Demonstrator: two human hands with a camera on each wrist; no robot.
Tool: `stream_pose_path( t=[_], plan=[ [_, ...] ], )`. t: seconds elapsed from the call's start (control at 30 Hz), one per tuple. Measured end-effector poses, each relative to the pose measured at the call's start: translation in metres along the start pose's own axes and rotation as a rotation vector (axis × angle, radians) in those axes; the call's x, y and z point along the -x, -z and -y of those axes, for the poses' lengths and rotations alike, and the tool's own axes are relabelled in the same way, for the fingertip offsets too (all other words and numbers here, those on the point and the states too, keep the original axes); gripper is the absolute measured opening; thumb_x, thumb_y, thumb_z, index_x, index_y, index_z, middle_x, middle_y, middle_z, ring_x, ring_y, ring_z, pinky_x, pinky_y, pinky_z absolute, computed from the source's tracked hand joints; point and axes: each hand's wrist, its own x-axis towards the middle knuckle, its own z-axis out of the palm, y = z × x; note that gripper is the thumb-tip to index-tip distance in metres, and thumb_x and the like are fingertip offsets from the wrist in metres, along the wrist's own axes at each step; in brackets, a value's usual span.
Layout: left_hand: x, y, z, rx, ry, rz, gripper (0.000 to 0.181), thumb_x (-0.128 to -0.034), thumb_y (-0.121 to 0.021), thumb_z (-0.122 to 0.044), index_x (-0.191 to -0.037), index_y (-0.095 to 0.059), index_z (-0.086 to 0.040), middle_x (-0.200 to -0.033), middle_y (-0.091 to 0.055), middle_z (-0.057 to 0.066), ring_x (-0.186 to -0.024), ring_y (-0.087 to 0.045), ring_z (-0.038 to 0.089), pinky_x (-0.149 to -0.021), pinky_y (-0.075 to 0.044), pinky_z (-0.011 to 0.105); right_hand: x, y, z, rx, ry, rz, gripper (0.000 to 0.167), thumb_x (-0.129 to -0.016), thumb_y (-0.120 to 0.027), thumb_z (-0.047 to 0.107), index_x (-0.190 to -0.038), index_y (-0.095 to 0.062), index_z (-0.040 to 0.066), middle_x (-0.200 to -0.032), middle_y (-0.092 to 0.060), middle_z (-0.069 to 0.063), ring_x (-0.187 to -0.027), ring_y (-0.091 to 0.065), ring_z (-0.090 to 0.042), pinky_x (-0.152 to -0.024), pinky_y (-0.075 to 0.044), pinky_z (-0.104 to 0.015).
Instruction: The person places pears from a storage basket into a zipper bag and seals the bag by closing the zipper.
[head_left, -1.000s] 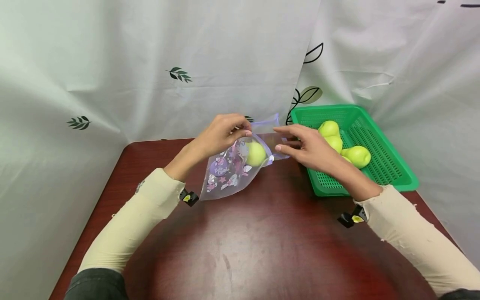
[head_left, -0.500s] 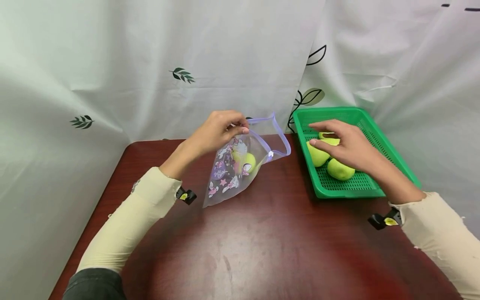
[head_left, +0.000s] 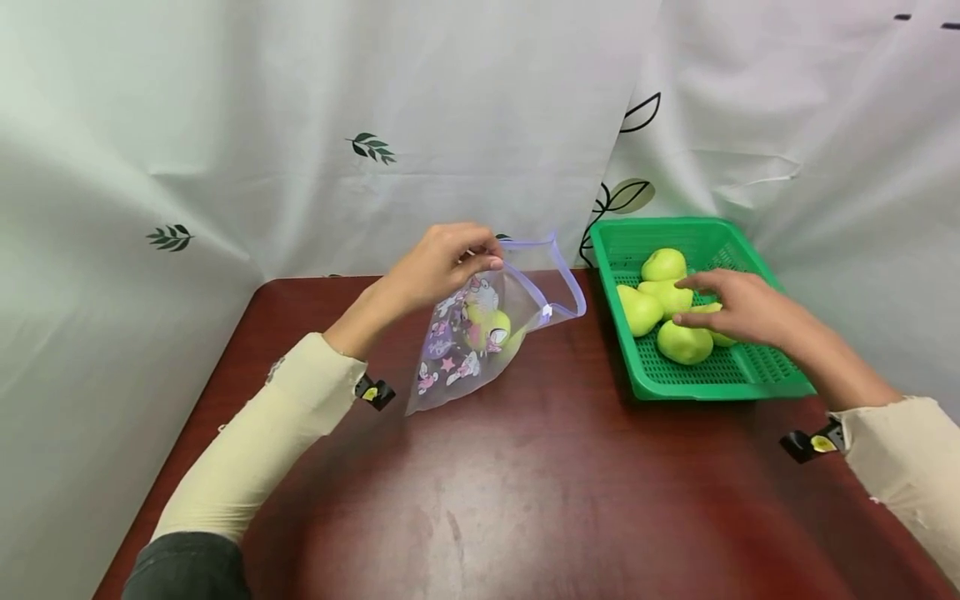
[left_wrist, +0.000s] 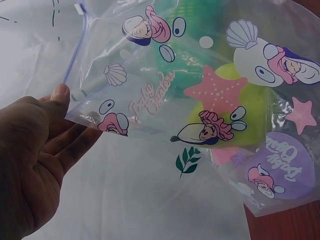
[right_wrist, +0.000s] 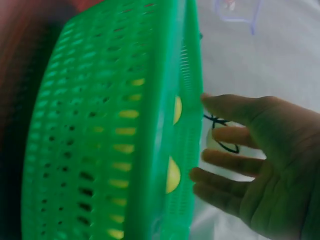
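Observation:
My left hand (head_left: pixel 448 265) pinches the top edge of a clear printed bag (head_left: pixel 457 367) with a purple zip edge, held up over the table. Inside the bag, yellow-green fruit (head_left: pixel 480 321) shows through the film; the left wrist view has the bag (left_wrist: pixel 150 100) hanging from thumb and fingers. Over the green basket (head_left: pixel 648 390), my right hand (head_left: pixel 757 312) is spread with nothing held, close above several yellow-green fruits (head_left: pixel 684 342). In the right wrist view the fingers of that hand (right_wrist: pixel 270 155) are apart, beside the basket wall (right_wrist: pixel 100 125).
The dark red table (head_left: pixel 480 483) extends below both arms. A white curtain (head_left: pixel 450 100) with leaf prints hangs behind and at both sides. The basket stands at the table's back right, near the curtain.
My right hand has moved away from the bag's mouth, rightward over the basket. The fruit in the bag sits lower than before, while my left hand keeps its hold at nearly the same place.

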Motion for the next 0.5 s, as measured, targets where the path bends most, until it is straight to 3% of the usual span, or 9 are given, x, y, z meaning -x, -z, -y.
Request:
stream_pose_path(
  t=[0.17,0.3,0.5],
  plan=[
    [-0.001,0.0,-0.001,0.004,0.01,-0.008,0.007,-0.1061,-0.078,-0.007,-0.102,-0.076,-0.003,-0.101,-0.079,0.01,-0.098,-0.076,0.024,-0.091,-0.068,0.04,0.001,-0.005,-0.01,0.094,-0.002,0.102,0.074,-0.1,-0.088,0.035,-0.154,-0.06,-0.007,-0.154,-0.057,-0.044,-0.136,-0.062,-0.063,-0.108,-0.052,-0.079],
    [0.0,0.0,0.0,0.006,0.026,-0.011,0.007,-0.1062,-0.078,-0.007,-0.102,-0.076,-0.003,-0.102,-0.079,0.011,-0.1,-0.077,0.025,-0.092,-0.068,0.042,0.0,-0.005,-0.016,0.132,-0.018,0.107,0.076,-0.098,-0.089,0.034,-0.154,-0.059,-0.007,-0.156,-0.053,-0.047,-0.146,-0.047,-0.072,-0.116,-0.042,-0.086],
    [0.003,0.0,0.002,-0.001,0.034,-0.005,0.006,-0.1063,-0.078,-0.008,-0.103,-0.076,-0.003,-0.102,-0.078,0.011,-0.102,-0.078,0.025,-0.092,-0.068,0.041,-0.001,-0.011,-0.021,0.147,0.006,0.142,0.07,-0.097,-0.09,0.032,-0.147,-0.065,-0.009,-0.15,-0.057,-0.047,-0.141,-0.05,-0.074,-0.113,-0.044,-0.086]
  ],
)
